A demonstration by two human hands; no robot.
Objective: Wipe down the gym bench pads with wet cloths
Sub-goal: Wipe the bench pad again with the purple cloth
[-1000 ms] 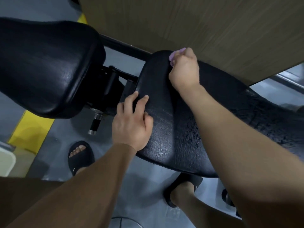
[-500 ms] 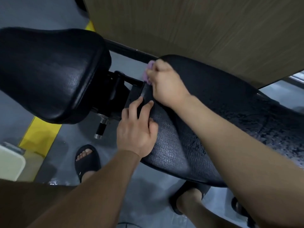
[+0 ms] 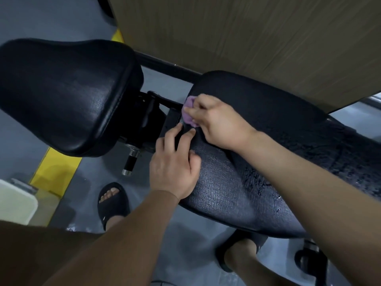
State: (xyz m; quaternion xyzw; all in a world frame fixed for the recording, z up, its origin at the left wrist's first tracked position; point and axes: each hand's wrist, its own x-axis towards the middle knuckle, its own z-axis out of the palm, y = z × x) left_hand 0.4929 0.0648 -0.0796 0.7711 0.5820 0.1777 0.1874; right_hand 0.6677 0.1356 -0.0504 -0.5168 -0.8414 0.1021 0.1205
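A wood-grain panel (image 3: pixel 247 38) is occupying the 1 o'clock area. A yellow floor stripe (image 3: pixel 55 172) is running at 8 o'clock, with a white container (image 3: pixel 14 203) sitting just beside it.

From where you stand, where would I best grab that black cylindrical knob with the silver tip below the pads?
Probably wrap fingers round the barrel of the black cylindrical knob, coming from the floor side: its silver end hangs free, tilted downward, while its top runs into the frame under the left black pad.
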